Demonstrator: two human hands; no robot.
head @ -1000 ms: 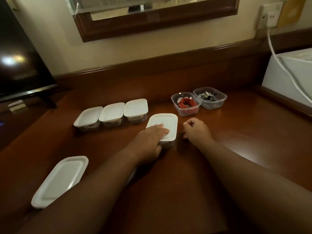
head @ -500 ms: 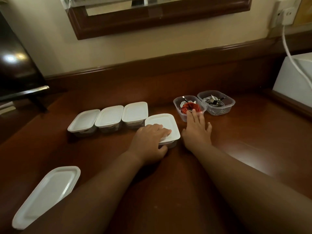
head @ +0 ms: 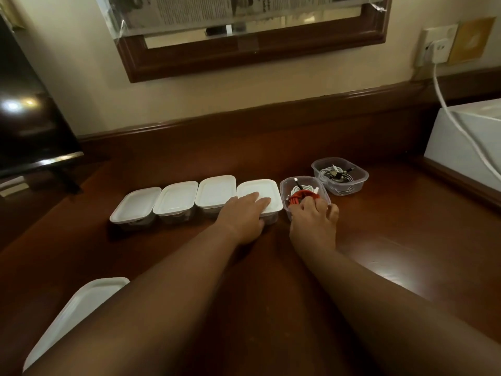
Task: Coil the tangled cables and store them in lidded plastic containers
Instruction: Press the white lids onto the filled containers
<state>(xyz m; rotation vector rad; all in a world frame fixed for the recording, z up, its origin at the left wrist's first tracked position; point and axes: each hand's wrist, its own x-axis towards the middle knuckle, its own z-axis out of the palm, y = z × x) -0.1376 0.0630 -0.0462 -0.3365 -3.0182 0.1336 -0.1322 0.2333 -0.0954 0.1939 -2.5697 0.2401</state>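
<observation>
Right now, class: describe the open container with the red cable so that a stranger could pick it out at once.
Start at the row of four white-lidded containers on the brown desk. Directly right of that row sits a clear, lidless tub, where the right hand grips its near rim. It alone holds a red coil; the other open tub behind it holds only white and dark cables.

Light level: dim, warm indoor.
Glare: bright patches on the glossy desk (head: 393,270) at right; a highlight on the dark screen (head: 16,107).
Distortion: wide-angle bending at edges.
Focus: slightly soft overall.
</observation>
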